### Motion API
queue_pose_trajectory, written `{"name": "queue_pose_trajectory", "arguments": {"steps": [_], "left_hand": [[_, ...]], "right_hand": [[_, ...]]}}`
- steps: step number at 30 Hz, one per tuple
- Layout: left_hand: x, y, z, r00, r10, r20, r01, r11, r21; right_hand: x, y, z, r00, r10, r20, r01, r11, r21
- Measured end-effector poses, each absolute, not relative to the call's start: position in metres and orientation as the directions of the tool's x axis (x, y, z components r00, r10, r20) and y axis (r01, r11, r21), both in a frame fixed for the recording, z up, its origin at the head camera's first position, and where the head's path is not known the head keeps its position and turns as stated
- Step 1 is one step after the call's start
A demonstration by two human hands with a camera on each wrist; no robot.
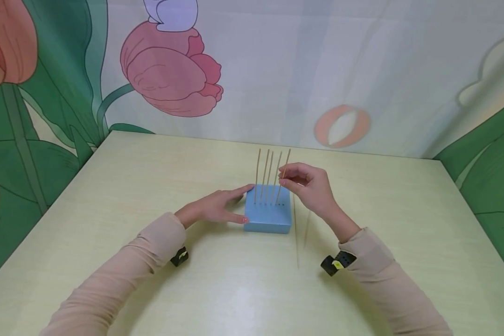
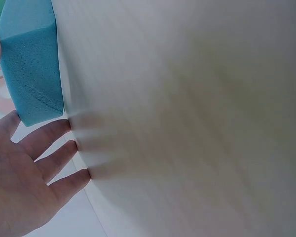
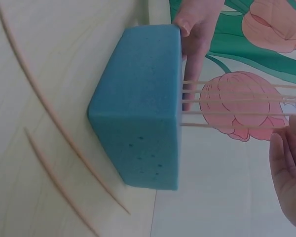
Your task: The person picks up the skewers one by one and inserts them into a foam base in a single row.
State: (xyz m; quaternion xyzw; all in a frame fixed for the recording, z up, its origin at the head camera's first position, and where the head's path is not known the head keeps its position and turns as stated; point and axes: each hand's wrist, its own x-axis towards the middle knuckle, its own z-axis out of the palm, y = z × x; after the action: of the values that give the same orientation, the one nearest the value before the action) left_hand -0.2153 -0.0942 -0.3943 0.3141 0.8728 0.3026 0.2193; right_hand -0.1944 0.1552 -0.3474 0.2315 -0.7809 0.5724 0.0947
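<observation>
A light-blue foam block (image 1: pixel 268 215) sits on the table with several thin wooden sticks (image 1: pixel 257 173) standing upright in a row in its top. My right hand (image 1: pixel 314 187) pinches the rightmost stick (image 1: pixel 288 155) between thumb and fingertips, part way up its length. The lower end of that stick meets the block; how deep it goes I cannot tell. Along the block's left side lies my left hand (image 1: pixel 218 205), its thumb at the near corner and its index finger at the far corner. Its fingers (image 2: pixel 49 134) look straight and spread in the left wrist view.
Two loose sticks, a longer one (image 1: pixel 296 238) and a shorter-looking one (image 1: pixel 307 231), lie on the table right of the block. Small holes (image 1: pixel 281 204) show in the block's top, right of the row. A flower-printed curtain (image 1: pixel 269 70) hangs behind the table (image 1: pixel 151 163).
</observation>
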Motion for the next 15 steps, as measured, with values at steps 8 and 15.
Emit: {"name": "queue_pose_trajectory", "arguments": {"steps": [8, 15], "left_hand": [[-0.216, -0.096, -0.394, -0.702, 0.684, -0.199, 0.418, 0.621, 0.663], [-0.216, -0.096, -0.396, -0.696, 0.693, -0.188, 0.437, 0.617, 0.654]], "right_hand": [[-0.197, 0.185, -0.355, -0.927, -0.227, 0.299, -0.367, 0.380, -0.849], [-0.207, 0.214, -0.372, -0.967, -0.201, 0.157, -0.235, 0.467, -0.853]]}}
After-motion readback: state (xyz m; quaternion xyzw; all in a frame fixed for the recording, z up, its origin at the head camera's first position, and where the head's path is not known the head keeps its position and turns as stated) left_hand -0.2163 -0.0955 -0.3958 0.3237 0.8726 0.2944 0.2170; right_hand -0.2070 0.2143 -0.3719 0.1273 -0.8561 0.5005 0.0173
